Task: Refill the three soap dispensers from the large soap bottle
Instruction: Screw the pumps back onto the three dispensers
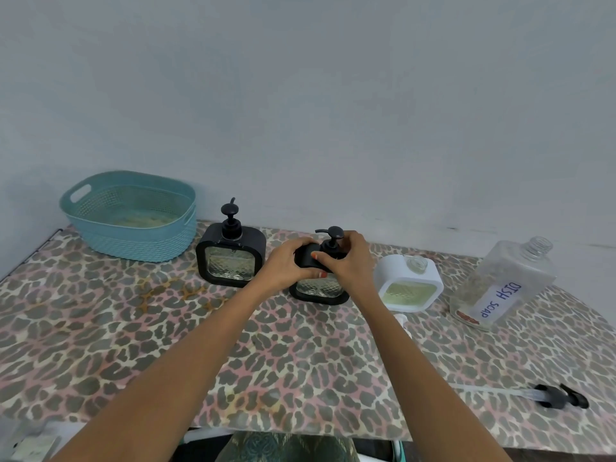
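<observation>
Three soap dispensers stand in a row on the leopard-print table (166, 328). The left black dispenser (231, 258) has its pump on. My left hand (286, 261) grips the body of the middle black dispenser (320, 288), while my right hand (350, 261) holds its pump collar with curled fingers. The white dispenser (408, 283) to the right shows green soap and its neck is open, with no pump. The large clear bottle (503, 281) labelled DISH SOAP stands at the far right, uncapped and nearly empty.
A teal basket (130, 215) sits at the back left against the wall. A black pump with a long tube (553, 396) lies near the front right edge. A small white pump piece (401, 320) shows beside my right forearm.
</observation>
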Available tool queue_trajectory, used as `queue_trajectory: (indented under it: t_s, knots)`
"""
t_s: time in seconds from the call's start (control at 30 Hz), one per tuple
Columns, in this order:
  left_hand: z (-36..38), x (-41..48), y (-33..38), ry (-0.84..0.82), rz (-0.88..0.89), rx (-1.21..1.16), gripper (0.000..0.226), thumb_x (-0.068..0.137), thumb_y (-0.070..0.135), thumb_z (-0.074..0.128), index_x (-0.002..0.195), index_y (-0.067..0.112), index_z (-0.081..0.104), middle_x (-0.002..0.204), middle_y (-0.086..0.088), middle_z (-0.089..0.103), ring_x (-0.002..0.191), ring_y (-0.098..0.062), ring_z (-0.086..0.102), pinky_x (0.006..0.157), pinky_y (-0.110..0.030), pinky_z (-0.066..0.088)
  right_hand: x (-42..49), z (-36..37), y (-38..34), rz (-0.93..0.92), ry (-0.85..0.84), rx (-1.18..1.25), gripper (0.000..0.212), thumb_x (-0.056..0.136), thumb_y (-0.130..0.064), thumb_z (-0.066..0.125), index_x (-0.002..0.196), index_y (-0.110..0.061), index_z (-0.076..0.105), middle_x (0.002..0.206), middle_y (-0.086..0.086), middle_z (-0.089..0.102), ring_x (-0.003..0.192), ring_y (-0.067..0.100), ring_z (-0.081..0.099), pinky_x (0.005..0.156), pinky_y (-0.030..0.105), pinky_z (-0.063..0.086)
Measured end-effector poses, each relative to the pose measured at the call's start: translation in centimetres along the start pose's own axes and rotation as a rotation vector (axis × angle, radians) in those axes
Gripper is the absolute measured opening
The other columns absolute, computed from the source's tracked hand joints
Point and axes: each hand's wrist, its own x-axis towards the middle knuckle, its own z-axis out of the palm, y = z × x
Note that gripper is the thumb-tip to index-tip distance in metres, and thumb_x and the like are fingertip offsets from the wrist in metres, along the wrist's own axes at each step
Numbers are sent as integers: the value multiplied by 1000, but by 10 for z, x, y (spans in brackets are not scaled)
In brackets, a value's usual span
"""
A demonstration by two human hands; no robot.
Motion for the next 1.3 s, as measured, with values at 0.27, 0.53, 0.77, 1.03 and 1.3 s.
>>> queue_trajectory:
  t_s: [0.27,0.53,0.77,1.03,1.3]
  knots:
    - [0,-1,0,3,3,-27,55,69,19,79,118,15,56,117,1,60,108,-13,54,90,-26,42,-7,-14,-2,-41,-195,99,45,81,-22,70,122,-17,51,111,0,59,100,14,56,88,27,43]
    - [0,-2,2,9,2,-26,59,68,17,80,122,13,54,121,-4,58,108,-10,50,88,-21,37,-1,-14,1,-8,-117,134,26,76,-12,74,100,-8,62,95,5,66,88,15,59,79,25,47]
    - [1,0,0,24,-7,-5,62,67,20,81,122,15,53,121,-3,59,111,-15,52,88,-23,38,-5,-2,1,-47,-28,50,46,74,-27,76,109,-12,50,104,1,52,85,15,51,74,24,41]
    - [0,-2,3,4,-2,-34,58,68,17,80,121,14,54,117,-1,58,106,-9,50,89,-20,38,-3,-24,5,-43,-259,102,33,87,-14,61,120,-12,57,85,2,59,75,8,53,64,6,39]
    - [1,0,0,18,-17,-34,61,67,18,81,122,15,54,120,-2,58,110,-13,52,88,-22,38,-4,-1,0,5,-14,69,56,73,-25,78,118,-8,48,106,2,53,93,13,50,80,24,39]
